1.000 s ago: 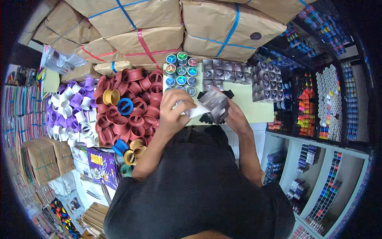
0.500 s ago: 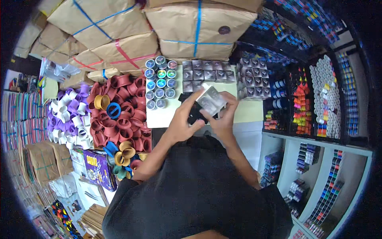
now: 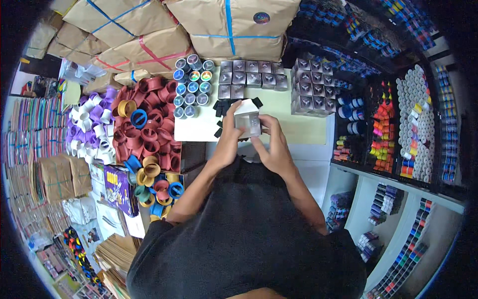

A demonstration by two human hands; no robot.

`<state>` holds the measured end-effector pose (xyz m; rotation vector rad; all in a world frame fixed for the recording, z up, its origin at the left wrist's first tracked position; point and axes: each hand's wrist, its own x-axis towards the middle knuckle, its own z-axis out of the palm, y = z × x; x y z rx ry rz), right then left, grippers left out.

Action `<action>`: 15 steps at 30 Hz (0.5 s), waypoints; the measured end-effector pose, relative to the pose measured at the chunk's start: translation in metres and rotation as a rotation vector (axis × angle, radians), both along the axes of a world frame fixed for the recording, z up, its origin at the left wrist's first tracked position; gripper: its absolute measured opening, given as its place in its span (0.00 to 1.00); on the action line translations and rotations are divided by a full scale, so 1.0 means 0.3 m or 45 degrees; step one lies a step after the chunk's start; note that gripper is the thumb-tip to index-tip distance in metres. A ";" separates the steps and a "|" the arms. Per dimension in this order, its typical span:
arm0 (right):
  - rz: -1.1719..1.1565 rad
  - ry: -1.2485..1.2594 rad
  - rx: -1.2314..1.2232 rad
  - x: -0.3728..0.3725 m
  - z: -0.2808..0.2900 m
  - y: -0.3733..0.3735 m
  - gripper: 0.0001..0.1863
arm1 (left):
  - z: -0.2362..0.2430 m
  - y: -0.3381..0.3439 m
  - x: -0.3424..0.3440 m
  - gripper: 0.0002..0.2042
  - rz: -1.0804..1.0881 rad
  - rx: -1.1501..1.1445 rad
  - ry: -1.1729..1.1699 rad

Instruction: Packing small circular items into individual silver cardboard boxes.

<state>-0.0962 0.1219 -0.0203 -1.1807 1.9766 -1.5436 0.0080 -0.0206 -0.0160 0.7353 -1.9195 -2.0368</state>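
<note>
My left hand (image 3: 230,137) grips a small grey box (image 3: 247,123) with a raised white flap, its fingers along the box's left side. My right hand (image 3: 271,144) holds the box's right side with curled fingers and the thumb near its lower edge. Beneath the box lie several black flat pieces (image 3: 221,107) on the pale tabletop (image 3: 303,129). Behind them stand rows of dark printed boxes (image 3: 253,77), a stacked block of similar boxes (image 3: 312,87), and several round tins (image 3: 192,87) with shiny, coloured tops at the back left.
Red plastic rings (image 3: 146,127), purple and white rings (image 3: 88,119) and mixed coloured rings (image 3: 155,187) are heaped to the left. Paper-wrapped bundles (image 3: 234,25) are piled behind. Shelves of spools (image 3: 413,119) stand right; folders and paper stacks (image 3: 35,129) fill the far left.
Both hands have turned the box more upright, white flap now at the top and grey side toward me. My right hand has moved down round its side. The view has also shifted.
</note>
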 end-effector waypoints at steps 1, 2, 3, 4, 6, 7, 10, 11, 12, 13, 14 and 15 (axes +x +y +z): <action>-0.085 0.028 -0.067 0.008 0.015 0.000 0.31 | 0.009 0.010 0.009 0.35 -0.069 -0.020 0.030; -0.082 0.025 -0.071 0.008 0.011 0.002 0.31 | 0.027 0.019 0.010 0.35 -0.066 -0.025 0.027; -0.131 -0.053 -0.080 0.008 0.005 0.003 0.29 | 0.049 0.030 0.014 0.35 -0.146 -0.217 -0.038; -0.179 -0.130 -0.090 0.005 0.002 0.008 0.26 | 0.061 0.043 0.018 0.36 -0.226 -0.409 -0.104; -0.203 -0.127 -0.050 0.005 0.013 0.012 0.25 | 0.076 0.074 0.034 0.36 -0.224 -0.450 -0.143; -0.238 -0.121 0.000 0.004 0.019 0.011 0.23 | 0.085 0.087 0.038 0.35 -0.226 -0.468 -0.189; -0.240 -0.381 -0.185 -0.011 0.010 0.003 0.17 | 0.073 0.068 0.069 0.31 -0.122 -0.492 -0.096; -0.256 -0.511 -0.180 -0.024 0.003 0.013 0.10 | 0.074 0.058 0.071 0.29 -0.103 -0.486 -0.025; -0.166 -0.655 -0.145 -0.047 -0.023 0.024 0.09 | 0.084 0.049 0.082 0.26 -0.004 -0.356 0.025; -0.075 -0.798 -0.106 -0.068 -0.045 0.024 0.09 | 0.082 0.039 0.091 0.24 0.035 -0.305 0.035; -0.030 -1.008 -0.104 -0.069 -0.002 0.009 0.10 | 0.076 0.030 0.105 0.23 0.076 -0.254 0.043; 0.048 -1.175 -0.157 -0.074 -0.015 -0.006 0.10 | 0.051 0.018 0.117 0.21 0.125 -0.190 0.127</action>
